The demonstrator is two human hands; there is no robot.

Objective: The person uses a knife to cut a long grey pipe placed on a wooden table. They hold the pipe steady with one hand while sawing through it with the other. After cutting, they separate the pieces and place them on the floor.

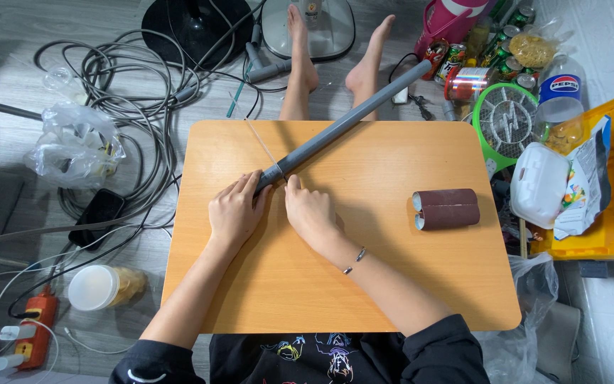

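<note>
Long grey pipe [349, 117] slanted across the wooden table [364, 284].

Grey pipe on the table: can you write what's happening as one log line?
left hand: fingers on grey pipe near end | right hand: touching same end | pipe: slanting across wooden table | sandpaper roll: lying apart, untouched

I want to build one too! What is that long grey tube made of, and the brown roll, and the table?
The grey tube looks like matte plastic pipe: even colour, smooth, dull shine. The brown roll seems to be sandpaper, with a rough reddish-brown outside and paler curled edges. The table looks like smooth wood-look board, maybe laminate.
</note>
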